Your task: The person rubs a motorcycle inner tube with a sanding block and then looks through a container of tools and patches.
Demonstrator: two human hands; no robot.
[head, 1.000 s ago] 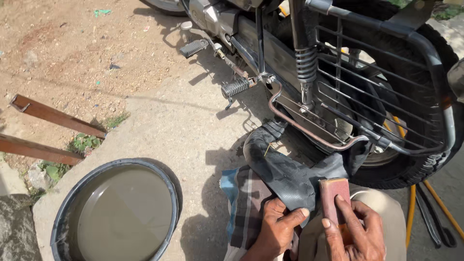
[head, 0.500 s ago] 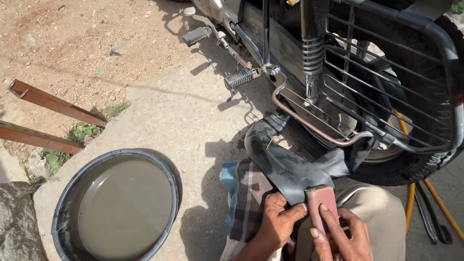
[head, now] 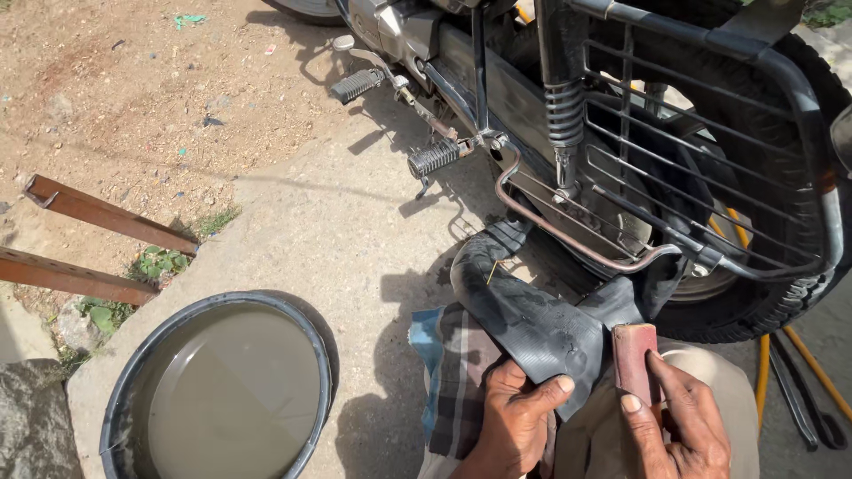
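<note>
Black rubber inner tube [head: 532, 333] looks limp and light; my left hand [head: 515, 417] pinches its fold, my right hand [head: 679, 421] clasps a reddish block [head: 635, 359].

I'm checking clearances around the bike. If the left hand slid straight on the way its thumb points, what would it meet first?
Probably the reddish block held in the right hand: the left hand pins the black inner tube, thumb aimed across it at the block. Depth is uncertain.

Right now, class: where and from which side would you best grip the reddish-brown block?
Probably by the lower half of the reddish-brown block, from the right, as the right hand does. It stands upright on the black inner tube, its upper end free; the left hand pins the tube.
</note>
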